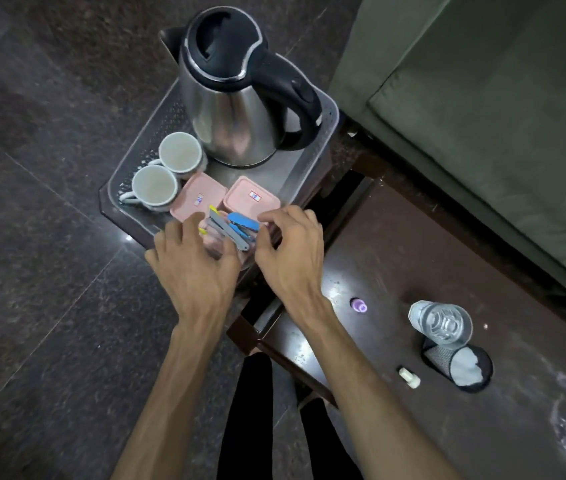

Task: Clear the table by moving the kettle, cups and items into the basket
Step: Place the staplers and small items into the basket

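Note:
A clear plastic basket (326, 109) sits on a small dark side table. In it stand a steel kettle (236, 109) with a black lid and handle, two white cups (180, 154) (154, 189), and two pink lidded boxes (198, 197) (252, 197). At the basket's near end is a clear holder of blue, grey and yellow sachets (236, 228). My left hand (191, 265) and my right hand (288, 251) curl around this holder from either side, fingers touching it.
A dark low table (361, 271) at the right carries a clear water bottle (439, 322), a black mesh holder (461, 367), a purple cap (358, 304) and a small white item (409, 377). A green sofa (482, 116) stands behind. Dark stone floor lies left.

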`<act>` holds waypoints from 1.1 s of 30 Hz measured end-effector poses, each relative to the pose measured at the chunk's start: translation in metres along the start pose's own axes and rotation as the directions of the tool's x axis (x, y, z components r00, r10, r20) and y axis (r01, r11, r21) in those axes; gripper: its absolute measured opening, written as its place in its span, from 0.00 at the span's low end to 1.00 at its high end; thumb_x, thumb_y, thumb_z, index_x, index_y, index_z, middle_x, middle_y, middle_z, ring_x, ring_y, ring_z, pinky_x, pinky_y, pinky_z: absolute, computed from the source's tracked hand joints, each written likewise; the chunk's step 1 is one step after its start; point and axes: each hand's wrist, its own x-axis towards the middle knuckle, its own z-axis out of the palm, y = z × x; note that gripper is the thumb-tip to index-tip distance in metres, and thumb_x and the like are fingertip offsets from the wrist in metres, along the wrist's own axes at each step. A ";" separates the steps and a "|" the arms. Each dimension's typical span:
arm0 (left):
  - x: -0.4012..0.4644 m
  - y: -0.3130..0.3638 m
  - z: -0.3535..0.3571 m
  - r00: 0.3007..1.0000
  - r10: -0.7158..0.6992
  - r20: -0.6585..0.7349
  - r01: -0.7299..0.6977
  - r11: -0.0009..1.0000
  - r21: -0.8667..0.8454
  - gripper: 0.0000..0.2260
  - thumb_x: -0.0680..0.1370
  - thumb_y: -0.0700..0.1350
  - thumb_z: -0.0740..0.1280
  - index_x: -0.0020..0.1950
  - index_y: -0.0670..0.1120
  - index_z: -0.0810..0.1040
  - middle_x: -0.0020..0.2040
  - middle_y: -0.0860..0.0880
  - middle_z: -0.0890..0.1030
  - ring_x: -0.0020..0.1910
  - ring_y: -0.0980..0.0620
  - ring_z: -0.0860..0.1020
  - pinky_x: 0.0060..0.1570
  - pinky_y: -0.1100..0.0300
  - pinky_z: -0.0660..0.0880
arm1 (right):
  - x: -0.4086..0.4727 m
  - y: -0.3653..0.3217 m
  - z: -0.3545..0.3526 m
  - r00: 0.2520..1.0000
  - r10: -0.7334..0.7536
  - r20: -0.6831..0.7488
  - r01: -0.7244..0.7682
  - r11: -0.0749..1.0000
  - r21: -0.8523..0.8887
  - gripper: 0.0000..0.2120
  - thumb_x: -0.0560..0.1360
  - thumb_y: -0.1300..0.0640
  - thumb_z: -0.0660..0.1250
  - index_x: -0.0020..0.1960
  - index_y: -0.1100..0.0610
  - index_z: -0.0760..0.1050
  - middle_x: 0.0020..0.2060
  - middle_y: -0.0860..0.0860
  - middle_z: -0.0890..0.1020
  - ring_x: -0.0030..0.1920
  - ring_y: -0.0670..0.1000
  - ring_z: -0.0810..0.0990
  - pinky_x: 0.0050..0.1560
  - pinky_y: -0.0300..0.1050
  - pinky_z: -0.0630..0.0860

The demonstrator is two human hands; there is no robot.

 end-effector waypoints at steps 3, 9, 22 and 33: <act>-0.021 0.012 0.002 0.987 0.069 -0.145 -0.088 0.987 -0.132 0.12 0.71 0.45 0.69 0.53 0.45 0.81 0.42 0.45 0.79 0.46 0.40 0.76 0.48 0.49 0.64 | -0.022 0.019 -0.013 0.991 0.105 -0.085 -0.094 0.989 0.115 0.08 0.73 0.61 0.70 0.49 0.54 0.86 0.45 0.47 0.85 0.46 0.51 0.79 0.50 0.47 0.77; -0.091 0.045 0.036 0.941 0.338 -0.006 -0.324 0.899 -0.293 0.05 0.68 0.38 0.71 0.43 0.45 0.79 0.35 0.48 0.75 0.38 0.42 0.77 0.45 0.47 0.70 | -0.081 0.092 -0.038 0.912 0.388 -0.131 -0.370 0.918 0.142 0.07 0.71 0.62 0.72 0.45 0.52 0.85 0.41 0.45 0.85 0.42 0.50 0.83 0.46 0.48 0.80; -0.195 0.094 0.151 0.712 0.457 0.534 -0.554 0.832 0.027 0.20 0.77 0.50 0.71 0.68 0.50 0.76 0.58 0.46 0.76 0.53 0.45 0.79 0.56 0.50 0.76 | -0.208 0.244 -0.084 0.701 0.712 -0.043 -0.692 0.664 -0.285 0.21 0.77 0.55 0.69 0.70 0.49 0.75 0.64 0.50 0.78 0.56 0.59 0.83 0.53 0.53 0.79; -0.198 0.100 0.163 0.779 0.455 0.432 -0.509 0.861 0.009 0.05 0.79 0.42 0.69 0.54 0.46 0.83 0.45 0.44 0.83 0.40 0.40 0.83 0.46 0.48 0.77 | -0.195 0.265 -0.080 0.790 0.613 -0.023 -0.605 0.771 -0.201 0.13 0.74 0.55 0.72 0.59 0.51 0.82 0.56 0.51 0.84 0.51 0.59 0.84 0.49 0.51 0.78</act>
